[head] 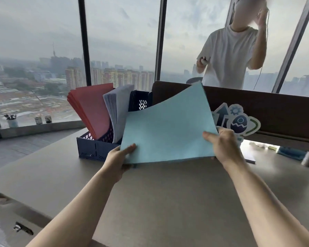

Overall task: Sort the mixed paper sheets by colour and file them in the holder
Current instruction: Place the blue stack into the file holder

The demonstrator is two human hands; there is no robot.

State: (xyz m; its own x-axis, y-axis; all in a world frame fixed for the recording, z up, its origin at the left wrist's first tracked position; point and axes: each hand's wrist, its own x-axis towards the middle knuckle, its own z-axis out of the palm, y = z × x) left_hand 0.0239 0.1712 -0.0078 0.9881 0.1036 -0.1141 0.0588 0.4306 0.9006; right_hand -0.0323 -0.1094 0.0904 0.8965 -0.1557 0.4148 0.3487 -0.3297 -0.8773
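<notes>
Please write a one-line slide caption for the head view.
Both hands hold blue sheets before the holder.

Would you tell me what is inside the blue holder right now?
The holder contains red sheets and pale lilac sheets. The light blue sheets cover its right part, so anything there is hidden.

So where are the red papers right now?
In the head view, the red papers stand left of centre in the leftmost slot of the blue holder, leaning left, right beside the pale lilac stack.
</notes>
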